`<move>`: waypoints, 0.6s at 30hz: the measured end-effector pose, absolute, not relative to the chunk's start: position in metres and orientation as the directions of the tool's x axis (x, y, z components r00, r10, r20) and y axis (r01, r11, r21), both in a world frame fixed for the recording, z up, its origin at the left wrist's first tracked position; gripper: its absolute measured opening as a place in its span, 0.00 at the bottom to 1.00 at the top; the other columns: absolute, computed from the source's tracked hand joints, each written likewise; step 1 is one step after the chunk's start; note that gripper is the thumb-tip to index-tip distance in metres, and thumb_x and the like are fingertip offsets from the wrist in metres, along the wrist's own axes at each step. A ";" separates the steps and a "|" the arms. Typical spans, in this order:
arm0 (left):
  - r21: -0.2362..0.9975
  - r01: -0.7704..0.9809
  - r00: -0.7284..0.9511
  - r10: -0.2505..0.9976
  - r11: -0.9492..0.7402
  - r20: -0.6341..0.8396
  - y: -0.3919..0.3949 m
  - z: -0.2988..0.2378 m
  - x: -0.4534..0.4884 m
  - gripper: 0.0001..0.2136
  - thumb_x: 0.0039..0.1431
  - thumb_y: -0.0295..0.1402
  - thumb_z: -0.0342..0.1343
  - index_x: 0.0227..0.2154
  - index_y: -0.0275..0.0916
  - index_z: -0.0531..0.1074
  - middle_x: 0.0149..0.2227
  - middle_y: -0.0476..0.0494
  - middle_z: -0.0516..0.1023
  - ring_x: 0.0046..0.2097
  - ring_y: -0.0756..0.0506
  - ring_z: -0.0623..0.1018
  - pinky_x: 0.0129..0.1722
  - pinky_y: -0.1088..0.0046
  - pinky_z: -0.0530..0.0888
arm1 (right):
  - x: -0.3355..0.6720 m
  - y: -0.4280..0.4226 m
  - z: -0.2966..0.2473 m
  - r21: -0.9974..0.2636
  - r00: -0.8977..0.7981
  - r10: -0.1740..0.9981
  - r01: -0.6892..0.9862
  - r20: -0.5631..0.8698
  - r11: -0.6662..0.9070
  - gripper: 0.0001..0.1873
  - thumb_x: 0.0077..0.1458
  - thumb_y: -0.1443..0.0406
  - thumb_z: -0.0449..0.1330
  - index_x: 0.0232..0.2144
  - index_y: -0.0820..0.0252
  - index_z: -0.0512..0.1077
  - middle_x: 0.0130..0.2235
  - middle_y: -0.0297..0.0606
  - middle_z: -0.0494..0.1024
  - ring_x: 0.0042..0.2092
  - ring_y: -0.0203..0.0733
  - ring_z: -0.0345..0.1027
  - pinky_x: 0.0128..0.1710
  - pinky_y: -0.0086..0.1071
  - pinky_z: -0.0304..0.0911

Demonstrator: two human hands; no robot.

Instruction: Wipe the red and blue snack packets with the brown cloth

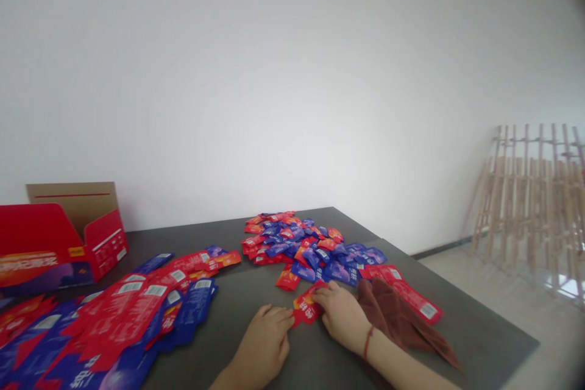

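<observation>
A small red packet (307, 307) with an orange patch and white lettering lies on the dark table in front of me. My left hand (267, 341) has its bent fingertips at the packet's left edge, with the thumb tucked below. Across the packet's right side, my right hand (342, 314) closes its fingers, covering that end. A brown cloth (402, 317) lies crumpled beside my right wrist. Just beyond both hands rises a pile of small red and blue packets (297, 247).
To the left, long flat red and blue pouches (132, 304) spread in a heap. Behind them stands an open red box (46, 250). A long red pouch (411, 295) lies partly by the cloth. Wooden racks (530, 207) lean at the wall beyond the table's (493, 341) right edge.
</observation>
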State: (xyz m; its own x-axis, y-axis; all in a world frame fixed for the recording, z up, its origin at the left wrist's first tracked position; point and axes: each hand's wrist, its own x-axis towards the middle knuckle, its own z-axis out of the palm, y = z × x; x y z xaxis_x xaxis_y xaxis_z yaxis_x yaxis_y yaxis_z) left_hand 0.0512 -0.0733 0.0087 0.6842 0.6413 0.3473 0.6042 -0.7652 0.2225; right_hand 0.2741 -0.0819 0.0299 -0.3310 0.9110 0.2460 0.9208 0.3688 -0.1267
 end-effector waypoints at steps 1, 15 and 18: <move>0.228 0.602 0.682 0.641 -0.766 0.352 -0.073 0.009 0.051 0.22 0.53 0.21 0.49 0.50 0.45 0.71 0.51 0.46 0.75 0.53 0.43 0.72 0.57 0.57 0.61 | 0.277 -0.075 0.032 -0.110 -0.301 0.923 0.936 0.240 0.334 0.20 0.49 0.72 0.51 0.44 0.60 0.74 0.45 0.40 0.77 0.47 0.47 0.63 0.49 0.35 0.55; 0.236 0.636 0.645 0.675 -0.734 0.359 -0.069 0.004 0.054 0.15 0.56 0.30 0.57 0.47 0.39 0.71 0.44 0.43 0.77 0.45 0.41 0.74 0.48 0.63 0.66 | 0.269 -0.103 0.016 -0.146 -0.288 0.909 0.928 0.301 0.343 0.21 0.51 0.72 0.51 0.46 0.59 0.74 0.46 0.40 0.76 0.48 0.48 0.63 0.50 0.38 0.57; 0.229 0.623 0.647 0.657 -0.748 0.386 -0.069 0.007 0.054 0.09 0.60 0.28 0.53 0.41 0.40 0.74 0.38 0.45 0.79 0.40 0.43 0.75 0.45 0.64 0.66 | 0.276 -0.102 0.027 -0.178 -0.252 0.890 0.924 0.380 0.337 0.24 0.50 0.75 0.50 0.48 0.61 0.73 0.49 0.40 0.75 0.50 0.47 0.62 0.53 0.37 0.56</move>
